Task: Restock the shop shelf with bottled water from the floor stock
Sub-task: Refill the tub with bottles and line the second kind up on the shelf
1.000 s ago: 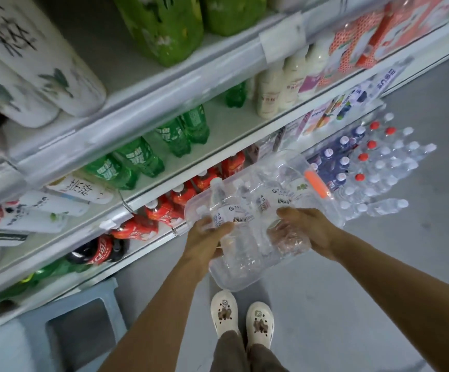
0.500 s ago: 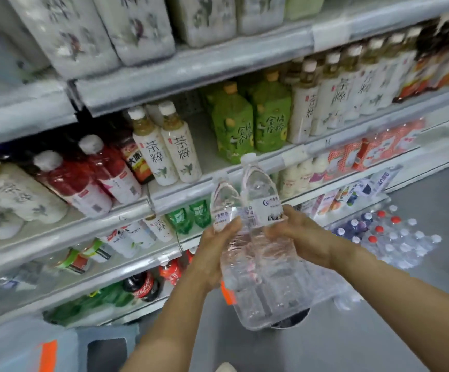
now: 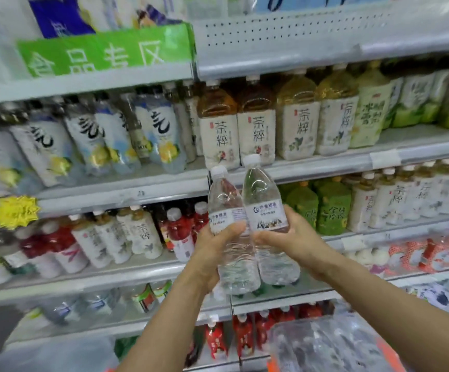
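Together, left hand point(image 3: 212, 249) and right hand point(image 3: 294, 240) hold water bottles point(image 3: 259, 193).

Two clear, white-capped water bottles point(image 3: 247, 226), upright, side by side.

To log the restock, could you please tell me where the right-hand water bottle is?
Head view, centre: the right hand grips this water bottle nearly upright, right of the other bottle, before the tea bottles.

A green sign point(image 3: 105, 53) at the top left reads 食品专区. The tea bottles point(image 3: 219, 135) carry 茶粹 on cream labels, written top to bottom. The pale blue bottles point(image 3: 158, 124) show a large 气. The water bottles point(image 3: 266, 210) have labels too blurred to read.
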Demonstrator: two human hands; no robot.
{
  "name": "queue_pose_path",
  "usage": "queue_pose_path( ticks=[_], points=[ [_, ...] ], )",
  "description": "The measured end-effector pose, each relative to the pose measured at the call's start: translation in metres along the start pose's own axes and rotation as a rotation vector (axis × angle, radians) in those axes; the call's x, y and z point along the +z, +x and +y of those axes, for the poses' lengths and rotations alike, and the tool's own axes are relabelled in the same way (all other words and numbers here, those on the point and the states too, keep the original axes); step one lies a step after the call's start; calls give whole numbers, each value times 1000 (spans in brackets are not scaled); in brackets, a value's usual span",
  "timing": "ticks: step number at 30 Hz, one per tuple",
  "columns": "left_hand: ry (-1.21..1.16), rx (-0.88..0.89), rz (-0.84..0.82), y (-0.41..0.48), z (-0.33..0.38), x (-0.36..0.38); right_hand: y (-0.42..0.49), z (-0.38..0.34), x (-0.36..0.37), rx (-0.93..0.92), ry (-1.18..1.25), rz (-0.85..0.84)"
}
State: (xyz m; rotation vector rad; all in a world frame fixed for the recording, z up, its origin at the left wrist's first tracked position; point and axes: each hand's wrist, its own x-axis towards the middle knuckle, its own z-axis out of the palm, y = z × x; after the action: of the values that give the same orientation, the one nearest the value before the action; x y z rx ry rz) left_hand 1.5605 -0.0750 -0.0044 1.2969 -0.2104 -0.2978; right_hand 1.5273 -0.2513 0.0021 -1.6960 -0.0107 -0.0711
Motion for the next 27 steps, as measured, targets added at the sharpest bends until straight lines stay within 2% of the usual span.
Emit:
queue_pose_path(
  ticks=[12,19,27],
  points=[
    [39,198,-16,-25,136,-130,39,-114,148,-269,-19,-51],
    [168,328,105,-30,229,-229,90,-189,255,-412,20,-48],
    [176,387,201,-14,301,-316,160,-286,329,-552,91,75]
  ],
)
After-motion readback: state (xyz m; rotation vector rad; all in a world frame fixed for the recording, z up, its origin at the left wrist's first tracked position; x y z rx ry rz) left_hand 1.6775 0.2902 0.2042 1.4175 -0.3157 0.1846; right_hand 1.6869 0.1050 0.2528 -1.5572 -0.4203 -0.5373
